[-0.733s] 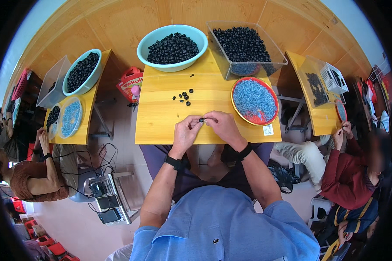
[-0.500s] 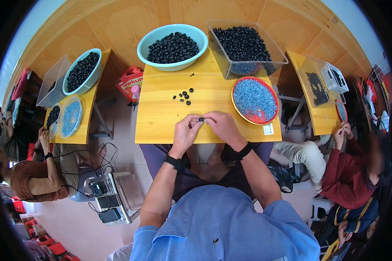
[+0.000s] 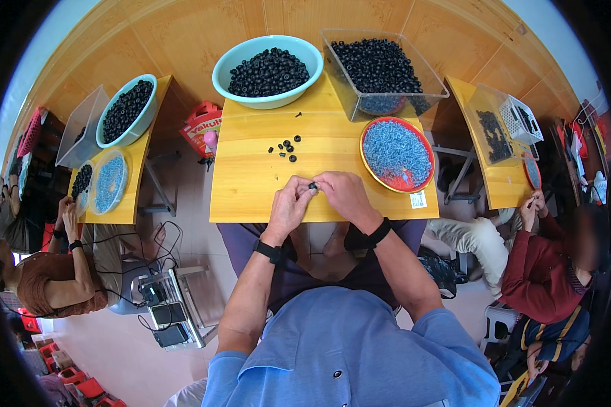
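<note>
The yellow table [image 3: 251, 190] is placed squarely before the seated person [image 3: 360, 339], so both hands can presumably be worked over its near edge. On its far side are set a clear plastic bin [image 3: 343, 85] and a turquoise basin [image 3: 268, 103], both heaped with black pieces [image 3: 268, 73]; bulk is likely kept there so that elbow room is left nearer the body. A red tray [image 3: 406, 182], loaded with small blue pieces [image 3: 395, 149], is placed near the right edge, perhaps because it is easily reached from that side. The left hand [image 3: 288, 207] and right hand [image 3: 346, 195] are held together, apparently for steadiness. Just beyond them, a few loose black parts [image 3: 292, 158] are scattered, seemingly within quick reach. Between the hands a small black part [image 3: 312, 186] is pinched by the thumb and fingertips of both, probably because so tiny a thing is best controlled from two sides
</note>
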### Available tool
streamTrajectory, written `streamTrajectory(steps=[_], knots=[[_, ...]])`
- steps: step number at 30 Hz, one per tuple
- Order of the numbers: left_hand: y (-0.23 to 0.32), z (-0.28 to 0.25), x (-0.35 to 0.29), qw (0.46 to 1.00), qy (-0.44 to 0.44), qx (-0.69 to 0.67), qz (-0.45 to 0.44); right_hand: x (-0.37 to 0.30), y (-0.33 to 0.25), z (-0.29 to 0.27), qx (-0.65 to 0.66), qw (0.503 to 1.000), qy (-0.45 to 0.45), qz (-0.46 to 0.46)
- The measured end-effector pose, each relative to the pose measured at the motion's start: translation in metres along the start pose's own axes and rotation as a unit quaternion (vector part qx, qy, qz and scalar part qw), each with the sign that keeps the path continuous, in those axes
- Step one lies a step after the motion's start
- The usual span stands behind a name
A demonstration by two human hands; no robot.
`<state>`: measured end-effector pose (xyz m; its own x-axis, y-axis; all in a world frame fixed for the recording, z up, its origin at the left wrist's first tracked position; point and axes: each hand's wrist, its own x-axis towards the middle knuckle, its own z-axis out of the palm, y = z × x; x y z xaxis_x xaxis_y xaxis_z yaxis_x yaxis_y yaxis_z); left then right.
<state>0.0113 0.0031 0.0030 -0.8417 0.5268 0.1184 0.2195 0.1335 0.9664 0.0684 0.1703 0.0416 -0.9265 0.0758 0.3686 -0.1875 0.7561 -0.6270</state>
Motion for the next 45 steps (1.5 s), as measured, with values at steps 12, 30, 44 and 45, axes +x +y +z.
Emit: streamTrajectory(steps=[12,30,44,45], knots=[[-0.004,0.002,0.002,0.991,-0.003,-0.126,-0.043,0.008,0.003,0.003,0.004,0.998,-0.058,0.031],[0.004,0.005,0.000,0.999,0.012,-0.049,-0.011,-0.011,0.010,0.021,0.155,0.982,0.045,0.100],[0.011,0.003,-0.001,0.997,0.013,0.058,0.039,-0.009,0.026,0.021,0.414,0.890,-0.004,0.190],[0.009,0.003,-0.002,0.997,0.013,0.059,0.038,-0.009,0.026,0.023,0.415,0.890,-0.004,0.190]])
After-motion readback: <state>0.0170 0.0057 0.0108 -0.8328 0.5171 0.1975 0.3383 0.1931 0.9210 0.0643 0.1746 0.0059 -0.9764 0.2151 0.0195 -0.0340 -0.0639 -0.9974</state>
